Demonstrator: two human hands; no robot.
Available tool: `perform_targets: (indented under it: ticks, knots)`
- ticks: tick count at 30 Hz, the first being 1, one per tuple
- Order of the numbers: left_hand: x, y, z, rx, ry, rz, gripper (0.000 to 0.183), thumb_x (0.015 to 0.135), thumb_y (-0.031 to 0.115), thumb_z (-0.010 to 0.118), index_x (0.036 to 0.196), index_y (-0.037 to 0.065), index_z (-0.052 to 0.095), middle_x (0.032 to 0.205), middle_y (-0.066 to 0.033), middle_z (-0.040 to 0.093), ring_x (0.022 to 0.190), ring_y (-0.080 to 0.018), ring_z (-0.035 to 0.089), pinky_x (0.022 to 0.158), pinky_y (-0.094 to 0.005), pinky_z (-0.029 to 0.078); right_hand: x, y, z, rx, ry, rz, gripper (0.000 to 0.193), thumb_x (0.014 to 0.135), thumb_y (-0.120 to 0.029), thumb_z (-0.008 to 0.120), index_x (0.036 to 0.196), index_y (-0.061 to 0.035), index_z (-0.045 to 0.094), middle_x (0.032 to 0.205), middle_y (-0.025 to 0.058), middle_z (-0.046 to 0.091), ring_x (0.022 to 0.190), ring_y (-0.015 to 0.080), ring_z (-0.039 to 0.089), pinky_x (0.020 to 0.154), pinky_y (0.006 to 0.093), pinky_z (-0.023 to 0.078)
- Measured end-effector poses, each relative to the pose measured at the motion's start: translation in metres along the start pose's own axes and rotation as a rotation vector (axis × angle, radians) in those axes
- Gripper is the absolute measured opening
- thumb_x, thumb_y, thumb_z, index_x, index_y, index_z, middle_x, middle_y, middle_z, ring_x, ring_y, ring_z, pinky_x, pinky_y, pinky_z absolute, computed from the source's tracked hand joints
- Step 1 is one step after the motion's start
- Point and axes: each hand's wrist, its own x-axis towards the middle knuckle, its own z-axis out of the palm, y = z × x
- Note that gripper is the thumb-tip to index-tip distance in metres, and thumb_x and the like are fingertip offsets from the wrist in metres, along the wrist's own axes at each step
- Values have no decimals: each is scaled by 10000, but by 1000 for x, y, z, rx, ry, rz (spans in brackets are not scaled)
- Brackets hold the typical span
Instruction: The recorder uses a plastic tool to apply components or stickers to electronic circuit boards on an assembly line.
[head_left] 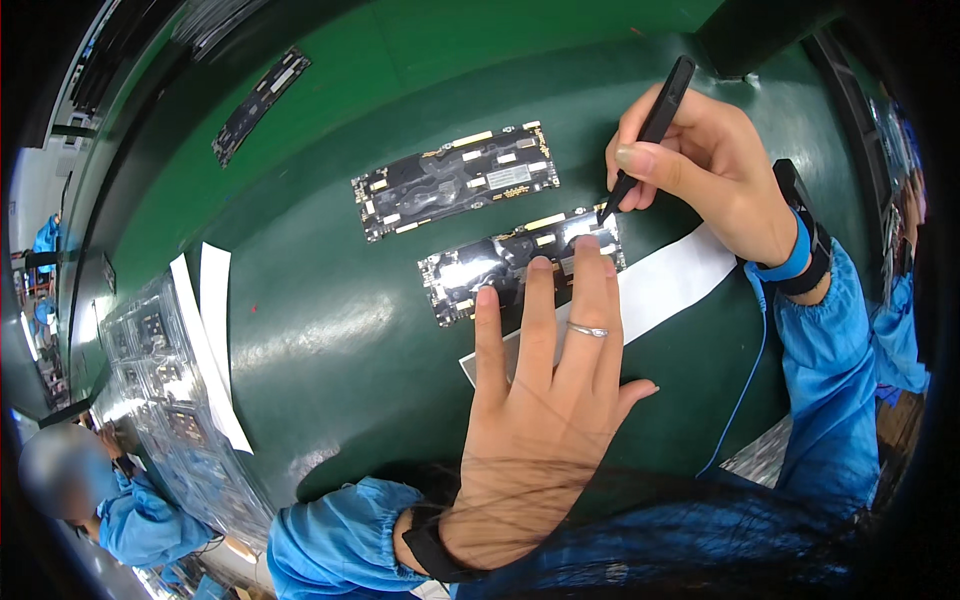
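Observation:
A dark circuit board [505, 250] with a shiny black film and pale patches lies on the green table. My left hand [545, 400] rests on it, fingers spread, the fingertips pressing its surface. In my right hand [700, 150] is a slim black pen-like tool [658, 120], gripped between thumb and fingers. Its thin tip points down at the board's upper right end; whether it touches cannot be made out. Just beyond lies a second, similar circuit board [450, 185], untouched. Under my left fingers and the near board runs a strip of white paper [670, 285].
Farther left lies a third circuit board [262, 105]. Clear plastic trays [165, 375] holding boards stand at the left, with white strips [215, 310] beside them. A blue cord [757, 370] hangs from my right wristband. At lower left sits another person [145, 515] in blue.

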Motion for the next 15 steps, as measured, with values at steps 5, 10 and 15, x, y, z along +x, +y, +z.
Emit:
perform_targets:
  ticks: [5, 10, 15]
  knots:
    - [5, 0, -6, -12, 10, -14, 882, 759, 630, 682, 1413, 60, 527, 1475, -88, 460, 1286, -262, 482, 1123, -587, 336, -3, -9, -4, -120, -56, -48, 140, 971, -99, 641, 1037, 25, 632, 933, 88, 665, 796, 121, 654, 725, 250, 540]
    - [-8, 9, -6, -156, -9, 29, 895, 759, 642, 676, 1409, 47, 516, 1496, -145, 446, 1343, -310, 454, 1126, -597, 326, -22, -13, -1, -122, 73, -125, 187, 944, -90, 623, 1087, 28, 597, 1011, 172, 645, 856, 180, 656, 741, 273, 552]
    - [-53, 32, -22, -60, -142, 92, 625, 940, 450, 484, 1421, 51, 501, 1506, -172, 431, 1358, -355, 442, 1153, -584, 326, -30, -17, 37, -186, -165, -225, 142, 873, -44, 715, 977, 46, 679, 929, 161, 715, 832, 230, 714, 736, 304, 556]
